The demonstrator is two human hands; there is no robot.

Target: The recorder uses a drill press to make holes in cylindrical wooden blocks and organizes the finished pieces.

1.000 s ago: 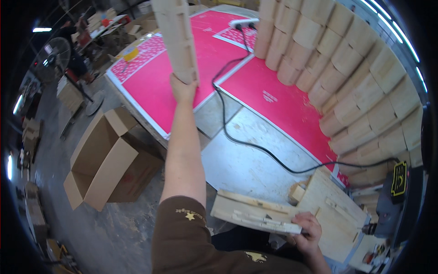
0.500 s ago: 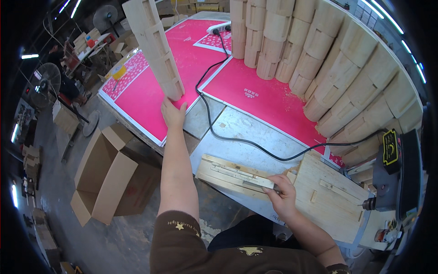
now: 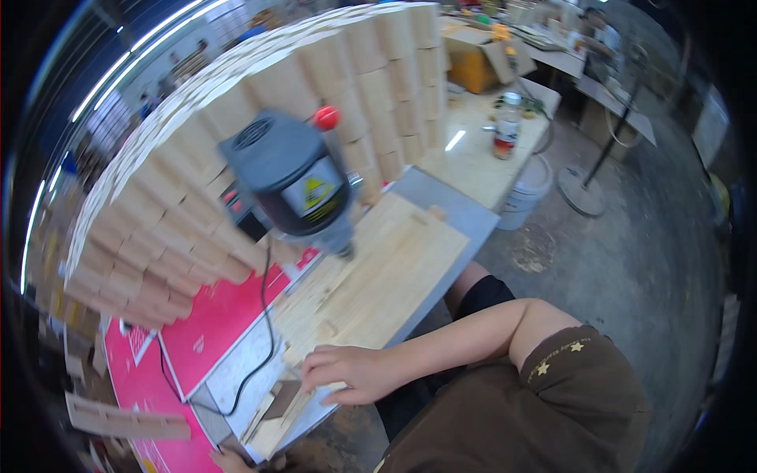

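Observation:
My right hand (image 3: 351, 374) is closed, with bent fingers and thumb on a pale wooden strip (image 3: 337, 386) whose end shows beneath them. It rests at the end of a narrow wooden fixture (image 3: 272, 432); a flat brown piece (image 3: 282, 399) lies on that fixture. Only part of my left hand (image 3: 231, 460) shows at the lower edge, near the foot of a stack of pale wooden pieces (image 3: 130, 418). Blur and the picture's edge hide its fingers, so I cannot tell whether they touch the stack.
A grey drill-like machine (image 3: 296, 185) stands over a wooden board (image 3: 386, 268). Behind it rise tall rows of stacked wooden pieces (image 3: 213, 197). A black cable (image 3: 268, 315) crosses the pink-covered table (image 3: 225, 315). To the right are a bottle (image 3: 507, 126), a white bucket (image 3: 527, 193) and a distant person.
The view has swung to the right, bringing the machine and board to the middle. My left hand and its stack now sit at the lower left. My right hand stays at the fixture.

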